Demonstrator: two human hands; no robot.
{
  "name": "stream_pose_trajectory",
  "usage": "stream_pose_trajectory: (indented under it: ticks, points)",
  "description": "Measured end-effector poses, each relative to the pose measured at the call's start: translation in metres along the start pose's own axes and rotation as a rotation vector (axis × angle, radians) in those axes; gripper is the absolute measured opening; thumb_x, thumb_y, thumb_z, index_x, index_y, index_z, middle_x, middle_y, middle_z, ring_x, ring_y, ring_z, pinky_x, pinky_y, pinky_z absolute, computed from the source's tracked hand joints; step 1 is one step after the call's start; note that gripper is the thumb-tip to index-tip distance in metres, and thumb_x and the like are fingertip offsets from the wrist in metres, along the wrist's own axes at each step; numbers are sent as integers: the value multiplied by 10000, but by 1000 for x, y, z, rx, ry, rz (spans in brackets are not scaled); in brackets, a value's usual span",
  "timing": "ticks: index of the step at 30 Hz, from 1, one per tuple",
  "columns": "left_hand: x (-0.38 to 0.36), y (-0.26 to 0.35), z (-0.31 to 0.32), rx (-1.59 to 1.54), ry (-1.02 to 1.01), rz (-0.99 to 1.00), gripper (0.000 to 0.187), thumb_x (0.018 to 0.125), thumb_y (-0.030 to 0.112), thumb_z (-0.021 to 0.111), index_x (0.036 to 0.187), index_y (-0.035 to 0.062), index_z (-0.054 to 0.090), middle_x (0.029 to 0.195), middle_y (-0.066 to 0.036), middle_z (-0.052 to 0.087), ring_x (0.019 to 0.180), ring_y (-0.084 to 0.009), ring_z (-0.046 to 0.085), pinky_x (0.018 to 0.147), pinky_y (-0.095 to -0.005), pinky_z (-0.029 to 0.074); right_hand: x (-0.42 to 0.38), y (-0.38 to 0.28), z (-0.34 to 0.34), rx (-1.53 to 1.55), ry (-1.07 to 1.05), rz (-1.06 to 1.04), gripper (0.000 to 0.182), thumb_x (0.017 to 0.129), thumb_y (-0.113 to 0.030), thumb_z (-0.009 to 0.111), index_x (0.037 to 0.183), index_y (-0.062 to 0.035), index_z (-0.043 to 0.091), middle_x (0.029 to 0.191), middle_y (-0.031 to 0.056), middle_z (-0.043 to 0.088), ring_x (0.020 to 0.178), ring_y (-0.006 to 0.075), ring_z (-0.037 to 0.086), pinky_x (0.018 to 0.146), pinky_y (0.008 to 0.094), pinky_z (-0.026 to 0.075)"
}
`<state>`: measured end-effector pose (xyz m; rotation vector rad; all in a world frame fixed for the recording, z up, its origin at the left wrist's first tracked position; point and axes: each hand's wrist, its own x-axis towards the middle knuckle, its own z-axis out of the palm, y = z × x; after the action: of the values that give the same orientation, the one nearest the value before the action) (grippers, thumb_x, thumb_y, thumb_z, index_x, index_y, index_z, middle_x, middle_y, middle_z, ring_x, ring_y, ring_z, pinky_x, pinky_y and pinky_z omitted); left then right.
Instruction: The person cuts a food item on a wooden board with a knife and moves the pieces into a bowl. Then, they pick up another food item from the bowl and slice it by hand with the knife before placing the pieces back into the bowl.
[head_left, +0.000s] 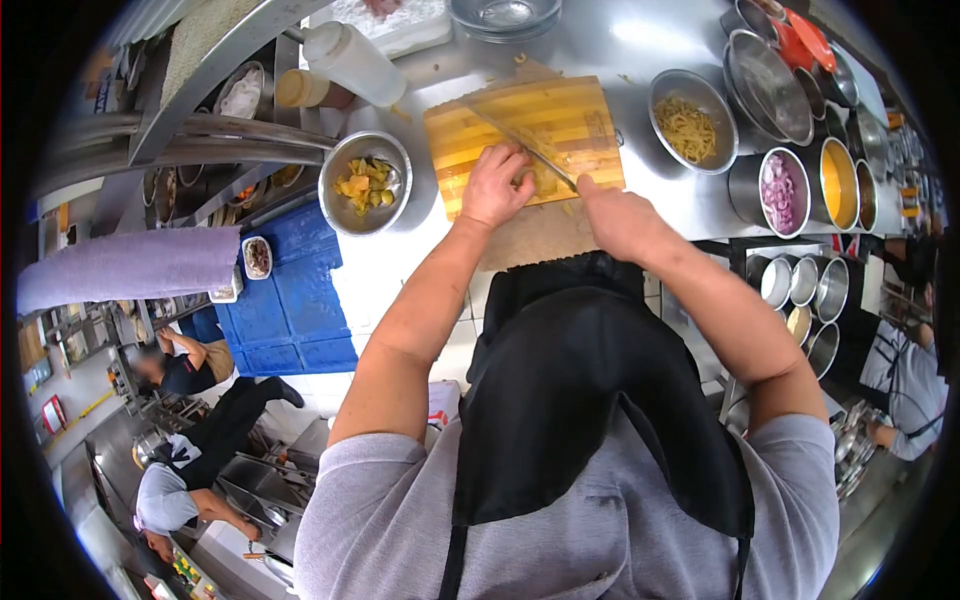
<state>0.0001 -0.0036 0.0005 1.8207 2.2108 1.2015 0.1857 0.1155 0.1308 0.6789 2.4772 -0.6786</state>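
Steel counter (645,55) bears striped board (588,112), right hand (618,217) gripping knife (541,157), left hand (496,186) curled closed.

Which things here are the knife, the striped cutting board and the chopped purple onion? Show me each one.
Knife (545,163): head view, on the blade.
Striped cutting board (453,150): head view, on its bare left side.
Chopped purple onion (779,193): head view, mid-pile, inside its metal container.
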Motion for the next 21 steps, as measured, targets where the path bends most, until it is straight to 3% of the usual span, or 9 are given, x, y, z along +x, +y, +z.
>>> stream_pose_trajectory:
  ticks: [2,5,10,21]
  points:
    - [0,0,0,-24,34,0,216,760,101,742,974,79,723,1091,-104,681,1020,-336,637,900,-442,554,17,12,42,21,75,27,353,923,-23,505,1270,26,469,948,295,717,937,479,707,781,558,553]
    - [-3,-4,0,9,44,11,221,767,111,746,986,82,727,1112,-107,679,1041,-335,636,910,-444,552,37,16,49,-2,162,-44,367,919,-17,499,1282,24,466,940,287,719,929,478,706,788,565,546]
    - [-1,3,-4,-27,87,-15,227,761,103,756,985,86,725,1108,-109,668,1046,-340,631,919,-440,543,23,8,-8,-31,68,-87,373,927,-30,488,1296,17,464,935,275,722,916,464,710,795,564,541]
    - [-5,7,2,54,112,-16,191,756,72,738,944,83,707,1059,-97,664,1011,-328,619,901,-429,537,-19,-16,-36,-62,-71,22,340,934,-13,473,1274,2,476,1007,281,730,972,442,724,826,536,551]
